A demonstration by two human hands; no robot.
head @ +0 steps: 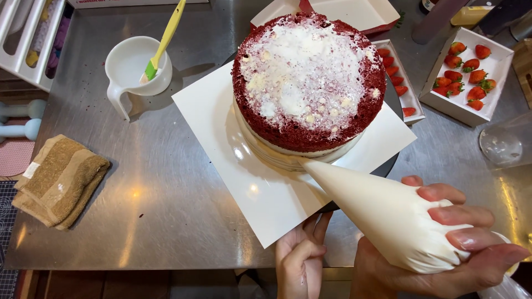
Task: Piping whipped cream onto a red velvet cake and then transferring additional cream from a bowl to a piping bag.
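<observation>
Stainless-steel surface [166, 210] seen from above, carrying a red velvet cake [308, 83] on a white square board [221, 138] atop a dark turntable [388, 166]. The cake's top is dusted with white cream and crumbs; a pale cream layer shows along its lower side.

Right hand [443, 260]: fingers [465, 215] closed around the wide end of a cream-filled piping bag [382, 213], gripping it firmly. The bag lies under the fingers and tapers up and to the left, its tip [302, 162] touching the cream layer at the cake's near side.

Left hand [301, 257]: at the near edge of the surface, fingers extended up to the underside of the board's near corner, beside the turntable rim; they touch it loosely, closed on nothing.

Surroundings: a white measuring jug [130, 72] holding a yellow-and-green spatula [165, 39] at upper left; a folded brown towel [61, 180] at left; two white boxes of strawberries [465, 72] at upper right, one partly hidden behind the cake; a clear glass bowl [507, 141] at the right edge.
</observation>
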